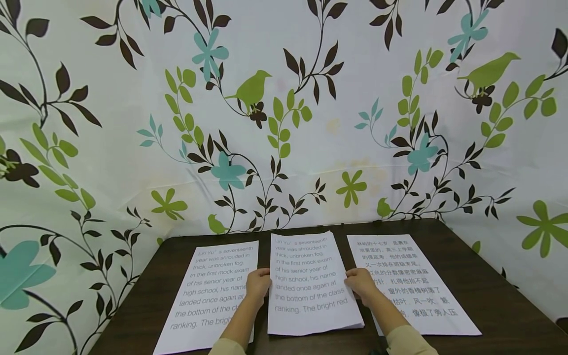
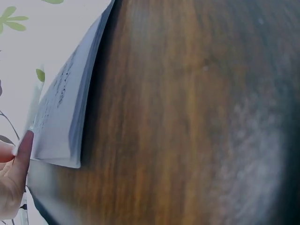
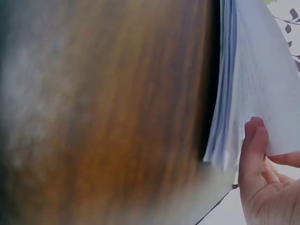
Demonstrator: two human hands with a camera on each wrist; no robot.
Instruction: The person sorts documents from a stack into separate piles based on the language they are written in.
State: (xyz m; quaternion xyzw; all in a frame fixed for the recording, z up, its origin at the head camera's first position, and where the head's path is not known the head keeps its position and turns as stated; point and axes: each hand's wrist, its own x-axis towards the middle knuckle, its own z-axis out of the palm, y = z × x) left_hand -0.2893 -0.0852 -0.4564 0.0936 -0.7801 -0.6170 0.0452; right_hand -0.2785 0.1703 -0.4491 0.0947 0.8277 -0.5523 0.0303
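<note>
Sleeves: nearest my head camera, pale yellowish cuffs along the bottom edge, with bare forearms reaching forward out of them.
Middle stack: centred ahead of me over the table, between two other printed papers; large grey English print faces up, beginning "Lin Yu's seventeenth year", and several sheet edges show at the near right corner. I cannot tell whether its underside touches the table.
Left hand: grip clamped on the left edge of the middle stack; my left wrist view shows thumb and finger pinching paper.
Right hand: grip clamped on the opposite edge; my right wrist view shows a sheet pinched, with layered page edges beside it.
Left paper: just beside the stack, carrying the same English opening, partly hidden by the left hand and forearm.
Right paper: on the other side, printed in Chinese characters, partly covered by the right arm.
Table: dark brown wood grain beneath the papers.
Backdrop: white, behind the table, patterned with leaves, flowers and green birds.
</note>
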